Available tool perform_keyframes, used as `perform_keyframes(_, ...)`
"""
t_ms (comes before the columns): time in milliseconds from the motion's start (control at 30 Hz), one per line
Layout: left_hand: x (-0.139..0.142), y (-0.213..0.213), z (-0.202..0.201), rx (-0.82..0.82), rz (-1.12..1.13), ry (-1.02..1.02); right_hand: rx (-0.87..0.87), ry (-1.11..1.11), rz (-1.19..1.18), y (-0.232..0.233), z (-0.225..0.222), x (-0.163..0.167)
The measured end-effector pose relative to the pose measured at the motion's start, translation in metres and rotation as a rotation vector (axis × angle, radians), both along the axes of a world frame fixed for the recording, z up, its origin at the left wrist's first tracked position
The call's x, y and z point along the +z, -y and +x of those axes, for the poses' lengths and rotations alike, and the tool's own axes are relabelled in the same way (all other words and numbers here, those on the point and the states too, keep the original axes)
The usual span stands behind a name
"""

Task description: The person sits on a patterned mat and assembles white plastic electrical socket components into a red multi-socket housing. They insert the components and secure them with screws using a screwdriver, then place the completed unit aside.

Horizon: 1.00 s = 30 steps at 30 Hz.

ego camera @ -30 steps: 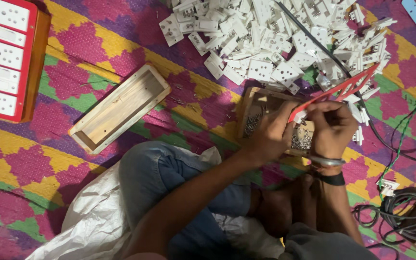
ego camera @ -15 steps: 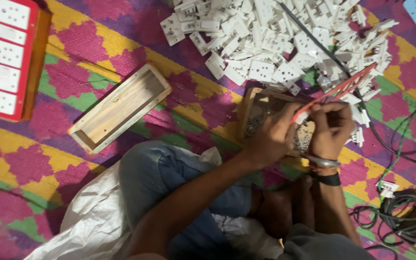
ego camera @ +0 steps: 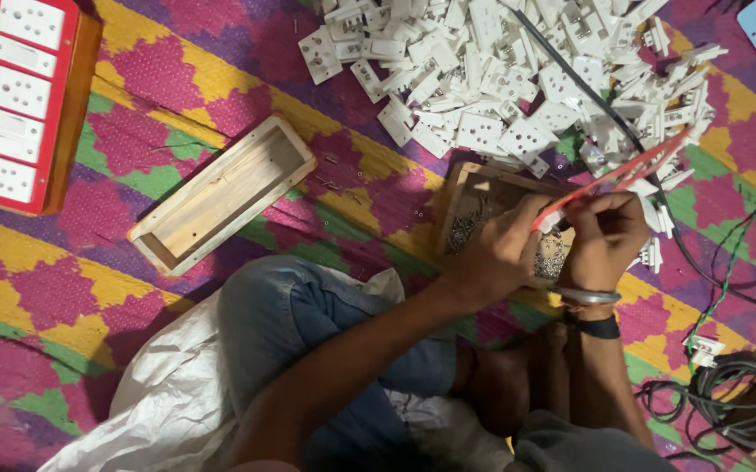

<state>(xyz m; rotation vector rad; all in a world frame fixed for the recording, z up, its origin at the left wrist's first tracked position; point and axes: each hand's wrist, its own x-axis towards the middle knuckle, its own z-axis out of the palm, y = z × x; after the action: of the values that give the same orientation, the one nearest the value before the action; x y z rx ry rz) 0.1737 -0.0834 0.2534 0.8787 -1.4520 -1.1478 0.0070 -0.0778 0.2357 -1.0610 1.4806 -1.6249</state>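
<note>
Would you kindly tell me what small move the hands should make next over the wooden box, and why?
Probably steady the thin red plastic frame and seat the fastener: the left hand and right hand both pinch its near end above the wooden box of small screws, so the work looks unfinished.

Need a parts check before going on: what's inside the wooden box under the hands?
The wooden box holds a scatter of small silvery screws. The left hand and right hand, holding a red frame, cover the rest of its inside.
</note>
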Motion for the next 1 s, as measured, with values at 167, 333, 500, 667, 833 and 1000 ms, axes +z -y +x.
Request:
perform_keyframes(167, -0.011, 0.015, 0.012, -0.037, -0.071, 0.173, -0.032, 0.324, 0.125, 0.005, -0.008, 0.034)
perform_keyframes(333, -0.025, 0.037, 0.024, 0.054, -0.552, 0.512, 0.017, 0.181, 0.198, -0.003, -0.011, 0.06)
perform_keyframes(500, -0.015, 0.05, 0.035, -0.013, -0.37, 0.765, 0.099, 0.275, 0.35, -0.004, 0.016, 0.031)
perform_keyframes(667, 0.006, 0.083, 0.078, 0.197, -0.113, 0.923, 0.158, -0.041, 0.262, 0.036, -0.012, 0.0)
perform_keyframes(833, 0.017, 0.094, 0.09, 0.419, 0.0, 0.89, -0.03, -1.038, 0.154, 0.099, -0.059, -0.017)
perform_keyframes(1000, 0.014, 0.094, 0.08, 0.419, -0.116, 0.921, 0.26, -0.946, 0.045, 0.12, -0.056, -0.04)
